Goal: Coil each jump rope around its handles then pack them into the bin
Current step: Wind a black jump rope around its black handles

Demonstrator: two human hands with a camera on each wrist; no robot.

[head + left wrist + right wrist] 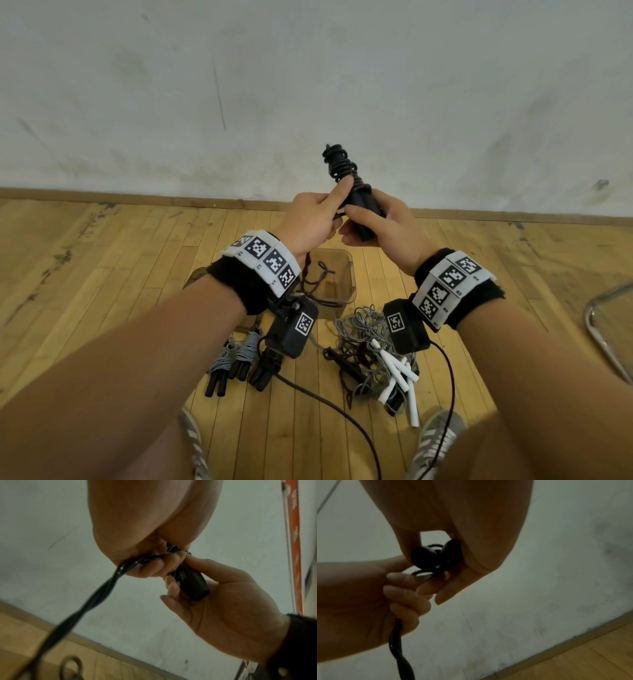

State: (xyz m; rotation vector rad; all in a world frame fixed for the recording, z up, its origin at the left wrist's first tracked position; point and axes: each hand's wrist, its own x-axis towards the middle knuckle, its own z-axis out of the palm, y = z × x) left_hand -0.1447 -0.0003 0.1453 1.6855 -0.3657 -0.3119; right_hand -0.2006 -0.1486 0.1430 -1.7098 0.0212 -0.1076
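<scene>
The right hand grips the black handles, which point toward 11 o'clock. The left hand pinches the loose black rope, hanging toward 6 o'clock over the bin

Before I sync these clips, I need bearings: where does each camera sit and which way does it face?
Head: worn on the head, looking forward and down at both forearms, the bin, floor.
Left wrist: under the left hand, facing the right hand and wall.
Right wrist: under the right hand, facing the left hand and wall.
All three share the black jump rope both hands hold.
</scene>
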